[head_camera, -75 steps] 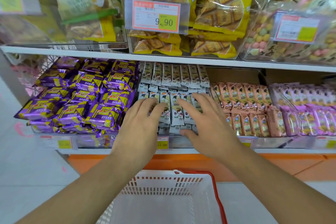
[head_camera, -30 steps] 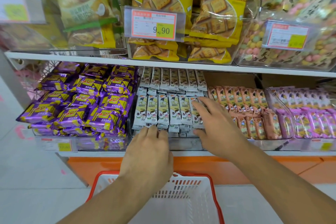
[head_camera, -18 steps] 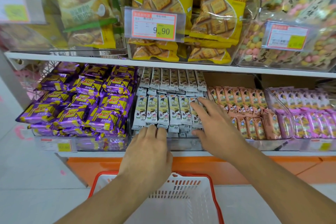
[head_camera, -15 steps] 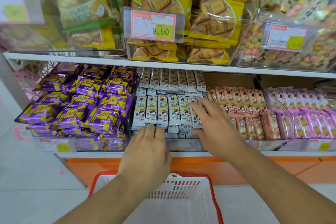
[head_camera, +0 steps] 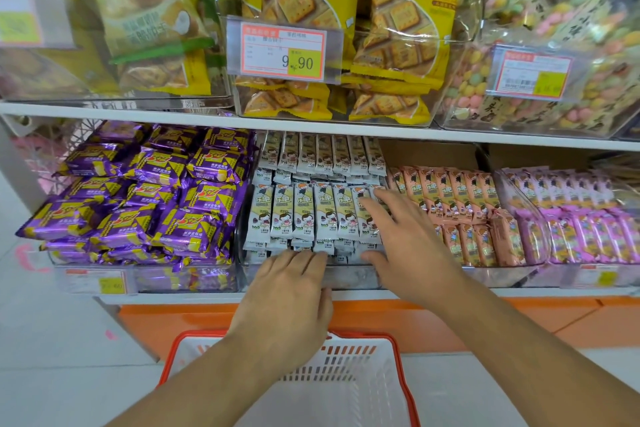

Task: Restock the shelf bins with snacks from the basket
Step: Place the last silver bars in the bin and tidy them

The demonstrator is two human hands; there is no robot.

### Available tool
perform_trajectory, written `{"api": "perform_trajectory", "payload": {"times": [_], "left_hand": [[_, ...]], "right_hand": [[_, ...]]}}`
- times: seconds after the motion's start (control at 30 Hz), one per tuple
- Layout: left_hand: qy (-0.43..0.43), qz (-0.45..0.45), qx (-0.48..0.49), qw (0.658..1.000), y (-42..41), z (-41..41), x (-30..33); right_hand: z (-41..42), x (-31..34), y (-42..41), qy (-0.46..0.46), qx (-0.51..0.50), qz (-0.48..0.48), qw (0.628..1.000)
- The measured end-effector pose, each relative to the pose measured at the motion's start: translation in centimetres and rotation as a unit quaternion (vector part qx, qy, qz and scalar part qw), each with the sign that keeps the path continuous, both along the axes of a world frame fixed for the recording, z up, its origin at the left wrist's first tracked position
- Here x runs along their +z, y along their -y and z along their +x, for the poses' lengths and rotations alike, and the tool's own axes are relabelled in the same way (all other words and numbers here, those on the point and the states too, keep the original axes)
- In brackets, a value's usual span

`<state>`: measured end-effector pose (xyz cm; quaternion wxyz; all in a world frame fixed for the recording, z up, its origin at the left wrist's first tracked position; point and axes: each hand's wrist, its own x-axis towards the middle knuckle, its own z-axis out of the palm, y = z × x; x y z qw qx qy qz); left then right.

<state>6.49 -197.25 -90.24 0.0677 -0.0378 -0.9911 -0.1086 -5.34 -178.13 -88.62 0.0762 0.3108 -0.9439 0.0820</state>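
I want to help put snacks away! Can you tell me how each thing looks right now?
White snack bars bin: stacked full, in neat rows.
Purple snack bin: heaped high.
Peach snack bin: filled.
Basket: on the floor; the part in view holds nothing.
Left hand: open, fingers at the white bars' front edge.
Right hand: open, flat on the white bars.

Two hands in shot, the left hand (head_camera: 289, 291) and the right hand (head_camera: 412, 246). One basket (head_camera: 398, 357) below. Two shelves (head_camera: 346, 130) stacked. Four kinds of snack on the lower one: purple packs (head_camera: 145, 198), white bars (head_camera: 313, 211), seven across the front row, peach bars (head_camera: 460, 204), pink bars (head_camera: 581, 218). Three price tags (head_camera: 284, 50) up top.
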Motion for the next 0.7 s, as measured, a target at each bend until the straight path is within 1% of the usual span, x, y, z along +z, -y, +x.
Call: {"api": "perform_trajectory", "payload": {"times": [0.23, 0.33, 0.4, 0.57, 0.63, 0.7], "left_hand": [[-0.001, -0.011, 0.006, 1.0, -0.2, -0.2, -0.4], [0.006, -0.009, 0.005, 1.0, -0.5, -0.1, 0.0], [-0.005, 0.003, -0.003, 1.0, -0.6, 0.0, 0.3], [-0.041, 0.044, -0.021, 0.998, -0.9, 0.0, 1.0], [-0.058, 0.047, -0.032, 0.997, -0.9, -0.1, 1.0], [-0.054, 0.046, -0.038, 0.997, -1.0, -0.1, 1.1]], "right_hand": [[0.2, 0.0, 0.0, -0.015, 0.001, 0.013, 1.0], [0.1, 0.1, 0.0, -0.003, 0.001, 0.013, 1.0], [0.2, 0.2, -0.1, 0.009, 0.002, 0.005, 1.0], [0.5, 0.8, 0.0, 0.02, -0.006, -0.061, 0.998], [0.6, 0.8, 0.2, 0.021, -0.005, -0.054, 0.998], [0.5, 0.7, 0.3, 0.02, 0.004, -0.033, 0.999]]}}
